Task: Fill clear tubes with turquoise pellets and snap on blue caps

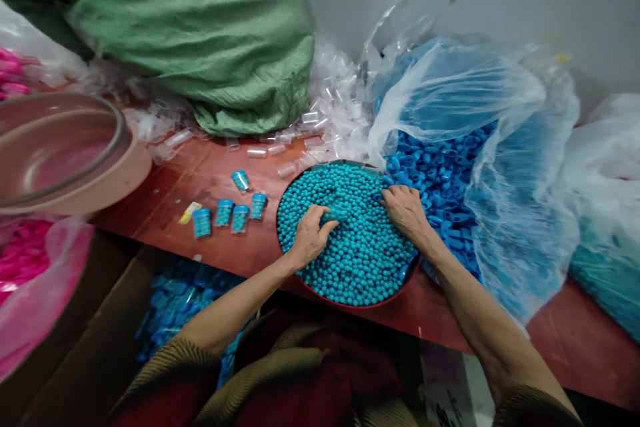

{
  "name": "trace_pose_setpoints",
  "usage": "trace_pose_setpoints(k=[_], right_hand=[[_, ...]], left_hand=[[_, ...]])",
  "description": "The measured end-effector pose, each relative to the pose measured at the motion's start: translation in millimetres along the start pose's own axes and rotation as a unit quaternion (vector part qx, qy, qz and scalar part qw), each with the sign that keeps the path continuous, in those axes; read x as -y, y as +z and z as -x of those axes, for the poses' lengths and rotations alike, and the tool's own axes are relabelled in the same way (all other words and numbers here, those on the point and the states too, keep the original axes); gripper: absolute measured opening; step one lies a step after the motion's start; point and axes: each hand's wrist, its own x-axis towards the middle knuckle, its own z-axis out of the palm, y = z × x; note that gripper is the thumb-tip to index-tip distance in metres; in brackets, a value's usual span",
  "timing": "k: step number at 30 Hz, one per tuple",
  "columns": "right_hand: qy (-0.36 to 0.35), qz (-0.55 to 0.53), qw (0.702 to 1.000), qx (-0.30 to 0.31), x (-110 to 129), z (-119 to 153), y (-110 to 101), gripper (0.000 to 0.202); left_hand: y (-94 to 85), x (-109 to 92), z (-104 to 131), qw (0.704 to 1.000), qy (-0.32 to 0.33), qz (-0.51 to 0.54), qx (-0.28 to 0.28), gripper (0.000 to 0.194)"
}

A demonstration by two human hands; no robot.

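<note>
A round red-rimmed tray is full of small turquoise balls. Over the balls, my left hand curls its thumb and fingers around a small clear vial, hard to make out against the turquoise. My right hand is at the tray's right side, fingertips pinched together on what looks like a blue cap, mostly hidden by the fingers. Beside that hand, loose blue caps spill from a translucent bag. Left of the tray lie several filled vials with blue caps.
Clear empty vials are heaped along the wall behind the tray. A large green sack rests at the back. Nested basins stand at the left on the red-brown table. Pink pieces fill a bag below them.
</note>
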Motion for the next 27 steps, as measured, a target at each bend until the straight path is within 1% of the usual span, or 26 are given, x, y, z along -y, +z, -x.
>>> trace_pose_setpoints(k=[2, 3, 4, 6, 7, 8, 9, 11, 12, 14, 17, 19, 20, 22, 24, 25, 27], right_hand=[[0.018, -0.021, 0.999, -0.022, -2, -1, 0, 0.027], [0.037, -0.044, 0.997, -0.042, -1, -2, -3, 0.030], [0.059, -0.080, 0.993, -0.067, 1, -3, -8, 0.033], [0.091, -0.186, 0.973, -0.105, 13, -2, -23, 0.039], [0.093, -0.250, 0.958, -0.106, 23, -2, -33, 0.041], [0.082, -0.314, 0.941, -0.093, 35, 0, -42, 0.042], [0.060, -0.370, 0.925, -0.062, 47, 1, -50, 0.042], [0.012, -0.431, 0.902, -0.013, 68, 4, -60, 0.041], [-0.007, -0.441, 0.898, -0.003, 75, 6, -62, 0.039], [-0.023, -0.428, 0.903, -0.003, 78, 9, -60, 0.036], [-0.026, -0.414, 0.910, 0.016, 66, 12, -54, 0.030], [-0.017, -0.435, 0.900, 0.026, 59, 14, -55, 0.030], [-0.007, -0.452, 0.892, 0.022, 59, 14, -57, 0.031], [0.012, -0.485, 0.875, 0.005, 64, 16, -61, 0.031], [0.012, -0.511, 0.860, -0.004, 72, 17, -65, 0.029], [0.007, -0.516, 0.857, -0.002, 74, 18, -66, 0.028], [-0.004, -0.509, 0.861, 0.014, 73, 21, -65, 0.023]], left_hand=[[-2.2, -2, 0, 1.000, 0.003, 0.002, -0.015, 0.012], [-3.3, -4, 0, 1.000, 0.004, -0.003, -0.025, 0.012], [-4.6, -5, 1, 0.999, 0.003, -0.009, -0.036, 0.012], [-7.6, -9, 2, 0.999, -0.008, -0.017, -0.047, 0.013], [-9.4, -11, 3, 0.999, -0.016, -0.016, -0.040, 0.014], [-11.3, -13, 3, 0.999, -0.026, -0.014, -0.027, 0.016], [-13.4, -16, 3, 0.999, -0.035, -0.010, -0.010, 0.018], [-17.9, -21, 2, 0.998, -0.053, 0.001, 0.031, 0.021], [-20.4, -22, 2, 0.997, -0.060, 0.009, 0.052, 0.022], [-25.4, -24, -1, 0.993, -0.074, 0.034, 0.086, 0.022], [-31.5, -22, -4, 0.984, -0.104, 0.078, 0.120, 0.026], [-33.0, -21, -5, 0.975, -0.134, 0.100, 0.145, 0.029], [-32.8, -21, -6, 0.970, -0.146, 0.112, 0.158, 0.030], [-31.2, -23, -6, 0.961, -0.157, 0.143, 0.177, 0.029], [-29.3, -25, -5, 0.954, -0.155, 0.179, 0.185, 0.028], [-28.7, -25, -5, 0.950, -0.158, 0.195, 0.187, 0.029], [-28.8, -22, -3, 0.941, -0.175, 0.215, 0.193, 0.030]])
